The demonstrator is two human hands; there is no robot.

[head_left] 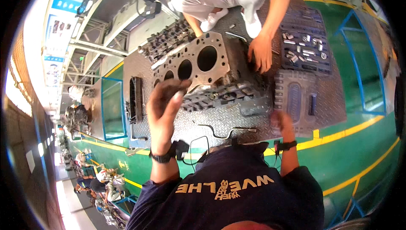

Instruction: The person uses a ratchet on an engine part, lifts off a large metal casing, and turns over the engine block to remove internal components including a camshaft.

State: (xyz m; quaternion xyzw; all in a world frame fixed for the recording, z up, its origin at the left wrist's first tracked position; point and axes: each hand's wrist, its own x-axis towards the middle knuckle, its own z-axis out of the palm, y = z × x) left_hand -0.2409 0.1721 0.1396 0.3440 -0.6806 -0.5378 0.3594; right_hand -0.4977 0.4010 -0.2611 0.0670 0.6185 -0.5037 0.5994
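A grey engine block [196,67] with several large round bores lies on the metal-plated bench. Over its near left edge is my left hand [163,109], thumb and fingers apart, with nothing seen in it; the fingers look dark. Whether it touches the block I cannot tell. My right hand [284,123] is at the near edge of the open tool case [311,84], its fingers blurred and partly hidden. A cranked speed wrench [226,133] lies on the bench between my arms.
Across the block a person crouches on the bench, one hand [261,54] hanging at its right side. A cylinder head [169,39] lies beyond the block. Loose sockets [306,50] fill the case's far part. A dark long part [134,99] rests at the left edge.
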